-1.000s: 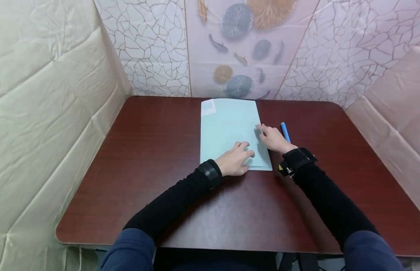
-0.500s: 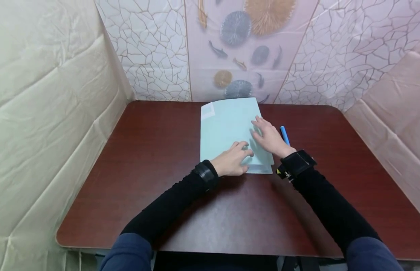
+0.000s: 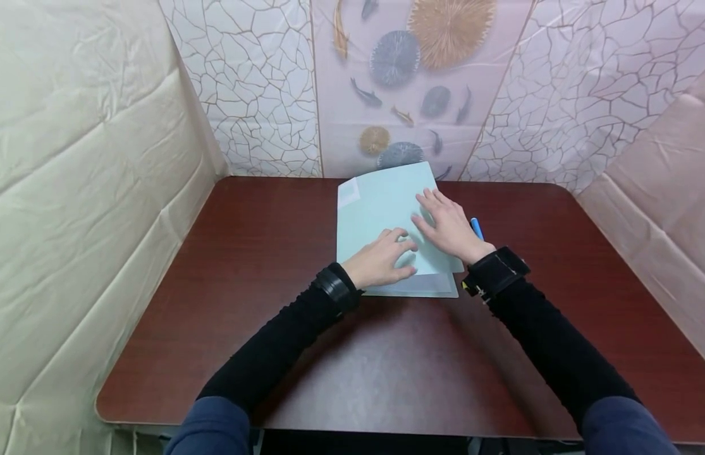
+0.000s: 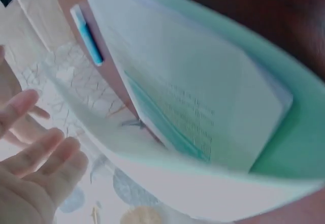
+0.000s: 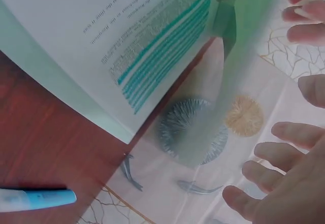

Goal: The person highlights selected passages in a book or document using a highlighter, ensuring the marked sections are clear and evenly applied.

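A pale green folder point(image 3: 375, 212) with a white label at its upper left lies on the table, its cover slightly raised. Both wrist views look under the lifted cover at printed pages point(image 5: 127, 46), where several lines are marked green. My left hand point(image 3: 383, 258) is over the cover's lower part, its fingers spread and loosely bent. My right hand point(image 3: 447, 227) lies along the cover's right side with fingers straight. Neither hand grips anything; whether the palms touch the cover is hard to tell. A blue marker point(image 3: 477, 228) lies just right of the folder, partly behind my right hand.
The brown table point(image 3: 261, 265) extends to both sides of the folder and towards me. A patterned backdrop point(image 3: 261, 95) stands behind its far edge. Pale cloth hangs at the left point(image 3: 90, 221) and a pinkish cloth point(image 3: 659, 202) at the right.
The folder's cover has tilted up and shifted, showing a strip of what lies beneath at the near edge. My right hand has moved inward and up over the cover, its fingers straightened. My left hand moved slightly left.
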`<state>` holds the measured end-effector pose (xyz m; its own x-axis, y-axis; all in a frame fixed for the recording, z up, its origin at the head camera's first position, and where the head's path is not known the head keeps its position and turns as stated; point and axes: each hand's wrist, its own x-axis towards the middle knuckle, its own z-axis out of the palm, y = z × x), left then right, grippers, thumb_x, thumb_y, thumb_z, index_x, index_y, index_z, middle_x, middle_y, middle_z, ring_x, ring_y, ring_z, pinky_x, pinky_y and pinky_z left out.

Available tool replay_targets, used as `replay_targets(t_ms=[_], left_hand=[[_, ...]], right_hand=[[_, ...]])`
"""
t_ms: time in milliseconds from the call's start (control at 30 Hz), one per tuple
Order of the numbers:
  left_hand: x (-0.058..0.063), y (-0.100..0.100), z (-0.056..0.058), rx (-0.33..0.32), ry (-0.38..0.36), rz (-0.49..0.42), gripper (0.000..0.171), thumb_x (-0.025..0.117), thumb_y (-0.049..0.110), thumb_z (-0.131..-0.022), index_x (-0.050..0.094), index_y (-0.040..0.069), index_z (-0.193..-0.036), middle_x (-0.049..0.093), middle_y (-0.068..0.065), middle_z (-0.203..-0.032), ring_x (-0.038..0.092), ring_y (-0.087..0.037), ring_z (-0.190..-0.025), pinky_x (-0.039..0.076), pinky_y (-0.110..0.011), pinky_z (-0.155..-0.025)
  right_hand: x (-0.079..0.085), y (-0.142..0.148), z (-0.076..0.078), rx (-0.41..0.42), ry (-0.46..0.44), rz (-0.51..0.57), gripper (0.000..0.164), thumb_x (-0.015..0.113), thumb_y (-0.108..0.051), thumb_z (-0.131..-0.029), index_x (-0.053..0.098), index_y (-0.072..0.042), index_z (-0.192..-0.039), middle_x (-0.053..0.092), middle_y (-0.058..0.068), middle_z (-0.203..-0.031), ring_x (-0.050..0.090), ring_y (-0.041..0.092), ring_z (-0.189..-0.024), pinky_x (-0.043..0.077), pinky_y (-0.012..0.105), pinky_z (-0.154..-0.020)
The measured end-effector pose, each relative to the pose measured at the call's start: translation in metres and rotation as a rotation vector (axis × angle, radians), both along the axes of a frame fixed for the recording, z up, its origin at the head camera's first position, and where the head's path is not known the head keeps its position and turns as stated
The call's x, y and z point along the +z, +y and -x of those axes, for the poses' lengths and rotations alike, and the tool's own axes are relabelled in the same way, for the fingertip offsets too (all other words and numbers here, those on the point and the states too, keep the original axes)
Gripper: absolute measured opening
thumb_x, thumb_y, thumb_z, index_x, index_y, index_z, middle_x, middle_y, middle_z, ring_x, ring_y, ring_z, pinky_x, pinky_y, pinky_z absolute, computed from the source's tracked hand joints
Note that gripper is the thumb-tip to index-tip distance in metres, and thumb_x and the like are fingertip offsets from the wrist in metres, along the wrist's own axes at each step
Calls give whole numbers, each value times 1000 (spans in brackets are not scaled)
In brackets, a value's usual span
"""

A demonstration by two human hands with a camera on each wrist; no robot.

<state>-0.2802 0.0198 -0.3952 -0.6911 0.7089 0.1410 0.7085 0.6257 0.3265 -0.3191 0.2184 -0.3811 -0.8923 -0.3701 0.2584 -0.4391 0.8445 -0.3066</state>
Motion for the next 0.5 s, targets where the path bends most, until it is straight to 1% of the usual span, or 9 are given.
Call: replay_targets(t_ms=[67,133,200,267,400,500], left_hand=[[4,-4,6,22,-2,-19,45,57,41,-95,57,13,-131,44,-15,-145,44,-28,-131,44,-37,-106],[9,-8,12,60,5,-21,49,51,44,-98,55,12,-134,43,-17,-146,42,-30,-133,40,-41,-110],[13,-13,20,112,12,-25,52,45,46,-100,52,12,-138,41,-18,-148,40,-32,-135,36,-46,-112],[15,-19,27,183,18,-22,55,39,49,-101,48,13,-142,37,-18,-151,37,-34,-137,33,-51,-113],[13,-36,41,324,-3,-41,60,33,54,-100,39,19,-148,27,-17,-157,25,-36,-144,23,-61,-115],[8,-48,49,405,-31,-51,62,32,57,-99,33,23,-151,20,-16,-160,15,-36,-147,16,-66,-115]], right_hand=[[3,0,3,-10,-6,-19,58,48,-32,-100,35,-1,-148,28,26,-155,18,41,-147,18,63,-114],[6,1,6,-28,-16,-36,60,47,-35,-101,32,-3,-149,25,25,-157,15,40,-148,17,63,-115],[7,1,10,-50,-23,-48,62,45,-38,-101,30,-4,-151,24,24,-157,13,38,-149,15,63,-115],[7,3,14,-78,-31,-54,63,44,-40,-101,28,-6,-152,21,23,-158,11,38,-150,14,62,-115],[3,12,22,-123,-44,-60,67,40,-45,-101,23,-7,-153,16,25,-159,9,39,-150,13,62,-115],[-1,20,25,-137,-66,-49,69,38,-47,-102,18,-7,-155,12,25,-160,7,41,-149,11,63,-115]])
